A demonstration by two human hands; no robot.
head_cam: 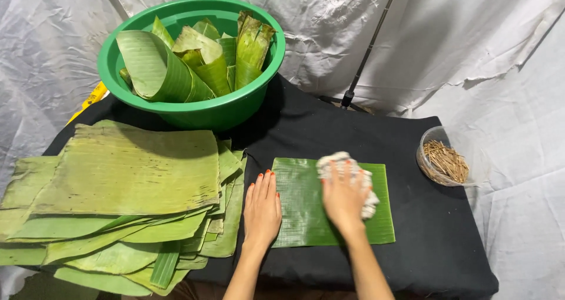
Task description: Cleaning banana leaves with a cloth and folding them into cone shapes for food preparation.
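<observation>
White, crumpled cloth [347, 170] sits under the flat, spread fingers [344, 173] of the right hand [343, 199], pressed onto the rectangular green banana leaf piece [306, 211] lying on the black tablecloth [424, 217]. The left hand [262, 209] lies open, palm down, fingers together, pinning the leaf's left edge. Both forearms reach in from the near edge, wrists low. Pressing too hard along the ribs could probably split the leaf; a loose left hand might let it slide toward the stack of large leaf sheets [123, 182] just beside it
</observation>
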